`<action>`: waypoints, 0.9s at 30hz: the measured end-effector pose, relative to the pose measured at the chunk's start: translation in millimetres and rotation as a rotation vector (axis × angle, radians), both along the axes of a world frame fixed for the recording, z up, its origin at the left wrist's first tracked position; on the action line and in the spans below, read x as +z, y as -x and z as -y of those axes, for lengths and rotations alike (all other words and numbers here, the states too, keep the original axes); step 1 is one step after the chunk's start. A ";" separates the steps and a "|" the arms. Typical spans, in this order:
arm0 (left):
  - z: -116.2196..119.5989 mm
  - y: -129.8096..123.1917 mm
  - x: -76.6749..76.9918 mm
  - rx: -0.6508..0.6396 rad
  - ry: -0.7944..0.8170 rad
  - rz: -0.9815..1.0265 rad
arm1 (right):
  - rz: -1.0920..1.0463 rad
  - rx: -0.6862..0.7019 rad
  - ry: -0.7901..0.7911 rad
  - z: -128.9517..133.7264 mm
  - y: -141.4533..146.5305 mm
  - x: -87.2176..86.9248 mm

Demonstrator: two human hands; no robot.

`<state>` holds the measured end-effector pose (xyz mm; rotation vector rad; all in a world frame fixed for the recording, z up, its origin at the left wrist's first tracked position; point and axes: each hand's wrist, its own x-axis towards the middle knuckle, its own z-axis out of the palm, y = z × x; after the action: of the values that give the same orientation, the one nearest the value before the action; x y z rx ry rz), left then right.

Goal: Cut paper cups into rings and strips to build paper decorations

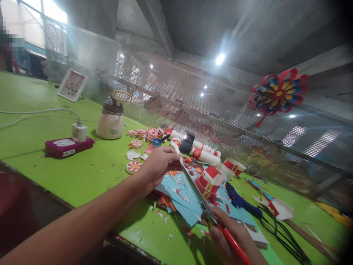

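Note:
My left hand (161, 165) pinches a thin white paper strip (177, 150) above the middle of the green table (110, 180). My right hand (234, 235), at the lower right, is wrapped round the red handles of the scissors (202, 200). The scissor blades point up and left, with their tips close to the strip and my left fingers. Beneath the blades lie light blue paper sheets (183, 206) with small white and red scraps. A red and white paper cup (210, 181) stands just right of the blades.
Round red-and-white paper pieces (134, 166) and white rolls (205, 156) lie beyond my hands. A blue glue gun (242, 203) with a black cable is at the right. At the left are a purple power strip (68, 147), a jar (110, 121) and a frame (72, 85). A perforated screen (171, 99) borders the table.

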<state>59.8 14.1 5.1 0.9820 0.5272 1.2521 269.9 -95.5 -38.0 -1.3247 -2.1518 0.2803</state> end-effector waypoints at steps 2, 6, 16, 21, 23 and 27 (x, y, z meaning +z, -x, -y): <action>0.0 -0.5 0.1 -0.001 0.003 0.002 | -0.003 -0.003 0.007 0.2 0.2 -0.1; -0.2 -1.0 0.2 -0.003 0.008 -0.003 | -0.011 0.007 0.005 -0.1 0.0 0.1; -0.7 -1.5 -0.5 0.012 -0.002 0.025 | -0.105 -0.009 0.111 3.0 4.7 0.9; -0.1 -1.9 -0.1 0.027 -0.017 0.003 | -0.073 -0.026 0.044 6.1 8.3 6.2; 0.5 -1.8 0.1 0.030 -0.022 -0.011 | -0.064 -0.038 0.026 7.6 10.3 8.9; 1.3 -1.7 -0.1 0.023 -0.038 -0.019 | -0.078 -0.038 0.040 9.8 12.5 12.3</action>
<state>61.5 12.8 5.0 1.0236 0.5327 1.2784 257.4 -105.3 -25.8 -1.3530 -2.0645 0.3557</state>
